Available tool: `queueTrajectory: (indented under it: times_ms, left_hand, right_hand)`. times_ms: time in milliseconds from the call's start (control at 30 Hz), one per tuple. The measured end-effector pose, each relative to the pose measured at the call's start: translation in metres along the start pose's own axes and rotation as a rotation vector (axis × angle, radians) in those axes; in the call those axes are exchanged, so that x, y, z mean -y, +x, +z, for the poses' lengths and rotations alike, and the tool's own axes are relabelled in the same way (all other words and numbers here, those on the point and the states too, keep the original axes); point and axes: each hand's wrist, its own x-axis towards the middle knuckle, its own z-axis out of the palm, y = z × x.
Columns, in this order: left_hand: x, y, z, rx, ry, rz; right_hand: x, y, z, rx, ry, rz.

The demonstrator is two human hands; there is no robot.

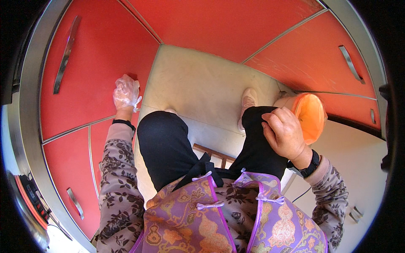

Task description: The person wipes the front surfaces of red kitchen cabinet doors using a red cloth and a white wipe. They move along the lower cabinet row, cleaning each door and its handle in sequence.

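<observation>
My left hand [125, 92] wears a clear, crumpled plastic glove and is against the red cabinet door [97, 55] on the left. Its fingers look folded in, and whatever they hold, if anything, is hidden by the hand and glove. My bare right hand [285, 131] rests on my right knee in black trousers. Its fingers are loosely curled with nothing visible in them. Just beyond that hand stands a bin with an orange liner bag [310, 118].
Red cabinet fronts with a long metal handle [66, 55] rise on the left, and more line the far side and right. A wooden stool edge [213, 154] shows beneath me on the pale tiled floor [194, 76]. A white door [346, 168] stands at right.
</observation>
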Motion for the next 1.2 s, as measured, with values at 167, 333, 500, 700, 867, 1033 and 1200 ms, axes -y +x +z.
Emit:
queueTrajectory:
  times_ms: [167, 333, 500, 700, 867, 1033, 1200]
  left_hand:
    - [-0.006, 0.005, 0.0, 0.37, -0.119, 0.012]
    - [0.019, 0.037, -0.029, -0.004, -0.03, 0.098]
    - [0.028, 0.055, -0.029, 0.087, -0.108, 0.014]
    - [0.006, 0.001, 0.031, 0.175, -0.194, 0.064]
    - [-0.017, -0.048, 0.057, 0.313, -0.421, 0.013]
    - [-0.031, -0.088, 0.065, 0.513, -0.424, -0.091]
    - [-0.021, -0.074, 0.036, 0.365, -0.094, 0.188]
  right_hand:
    - [-0.004, -0.002, 0.008, 0.017, 0.015, 0.01]
    - [0.0, -0.006, 0.012, 0.057, -0.037, 0.057]
    - [0.003, -0.006, 0.018, 0.041, -0.026, 0.035]
    - [-0.006, -0.001, 0.019, 0.03, -0.001, 0.007]
    - [-0.01, 0.001, 0.018, 0.054, -0.026, 0.018]
    - [-0.018, -0.002, 0.019, 0.01, -0.029, 0.036]
    - [-0.026, -0.004, 0.024, 0.033, -0.028, 0.039]
